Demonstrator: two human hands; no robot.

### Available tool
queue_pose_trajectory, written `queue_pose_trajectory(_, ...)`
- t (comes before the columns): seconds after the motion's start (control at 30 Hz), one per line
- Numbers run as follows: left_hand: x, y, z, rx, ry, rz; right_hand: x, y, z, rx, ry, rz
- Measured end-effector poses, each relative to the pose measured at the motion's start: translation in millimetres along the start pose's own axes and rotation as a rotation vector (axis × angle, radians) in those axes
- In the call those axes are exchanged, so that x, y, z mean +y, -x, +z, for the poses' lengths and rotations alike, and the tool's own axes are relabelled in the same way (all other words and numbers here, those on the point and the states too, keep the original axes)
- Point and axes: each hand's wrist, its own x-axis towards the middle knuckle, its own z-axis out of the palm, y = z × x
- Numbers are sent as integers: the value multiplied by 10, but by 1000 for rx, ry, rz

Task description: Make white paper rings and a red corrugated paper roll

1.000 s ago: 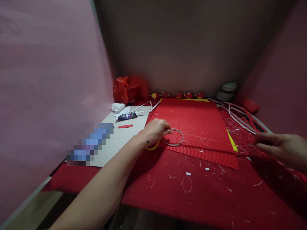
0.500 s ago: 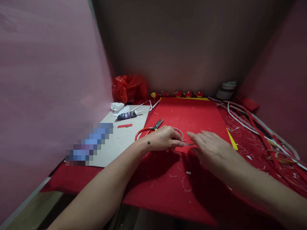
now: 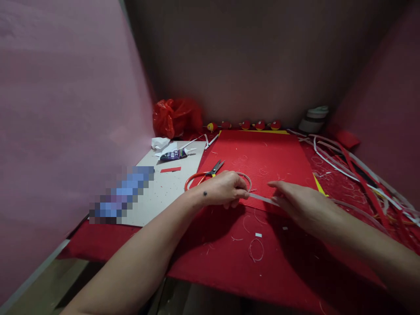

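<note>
Right hand shifted rightward, more pale strip exposed

Relative to the frame half a second ago, the right hand has drawn off to the right and the gap between the hands has widened; the left hand is in nearly the same place. One second ago the right hand was at the far right, over the cuttings.

Left hand: closed, thumb and fingertips pinching the strip. Right hand: forefinger extended toward the left; the strip meets the underside of its fingers. Cannot tell whether these grip it or merely touch it.

Strip: over the near part of the red ribbed sheet. Long axis of the exposed length roughly left to right, sloping slightly toward the wearer at its right end; fairly straight there. Just beyond the left fingertips lies a pale loop; whether it is the same strip cannot be told.

Scissors: on the sheet's left side, just behind the left hand. Blades slightly parted, pointing away and to the right; orange handle toward the near left.

Glue tube: on the grey board, nozzle to the right. Thread scraps lie on the red surface.
</note>
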Motion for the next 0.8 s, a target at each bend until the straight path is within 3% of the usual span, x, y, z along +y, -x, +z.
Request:
queue_pose_trajectory(0.1, 49, -16, 80, -26, 89, 10, -229, -58, 21, -81, -124, -28)
queue_pose_trajectory(0.2, 26, -38, 77, 18, 168, 20, -299, -143, -21, -59, -180, -17)
queue_pose_trajectory(0.37, -115, -126, 1, 381, 45, 6, -82, -270, -112, -41, -406, 101)
queue_pose_trajectory(0.43, -142, -160, 12, 461, -43, -3, 12, -295, -97, -53, -509, 152)
queue_pose_trajectory(0.6, -99, -187, 108, 496, -204, 54, 95, -297, -21, -64, -623, 202)
queue_pose_trajectory(0.8, -122, -200, 193, 443, -314, 105, 58, -284, -46, -89, -684, 213)
